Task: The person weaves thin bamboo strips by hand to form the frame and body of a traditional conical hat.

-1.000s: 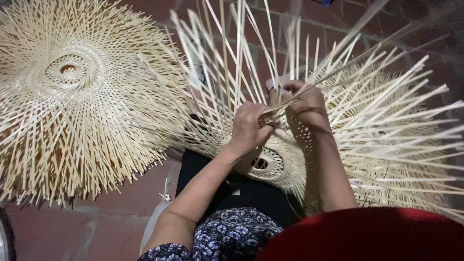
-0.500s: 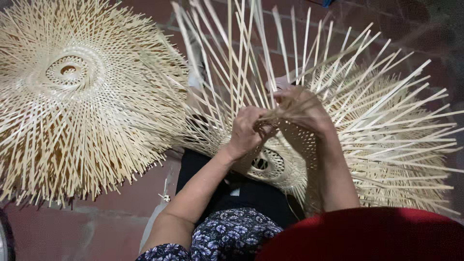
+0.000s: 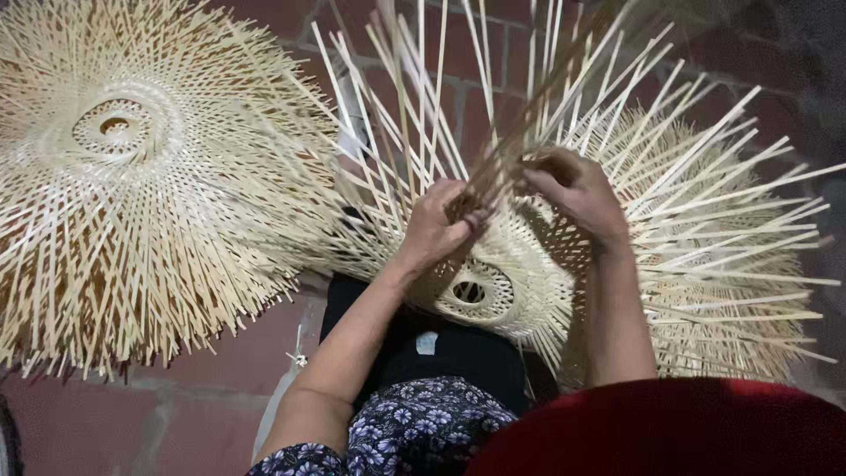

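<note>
Strips (image 3: 529,97) rising above the fingers (image 3: 471,216) blur and run off the top edge. Beneath the fingers, the woven frame (image 3: 493,282) hides their tips.

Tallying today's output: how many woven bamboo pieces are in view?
2. One woven bamboo piece lies on the brick floor at left; the other rests on the person's lap, under both hands. More may lie outside the view.

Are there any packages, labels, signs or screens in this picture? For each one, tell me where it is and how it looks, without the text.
Label: one small pale tag, roughly square, on the black cloth on the person's lap, just below the woven bamboo piece that the left hand and right hand are working on; any marking on it is too small to make out.
Packages, signs, screens: none in view.
</note>
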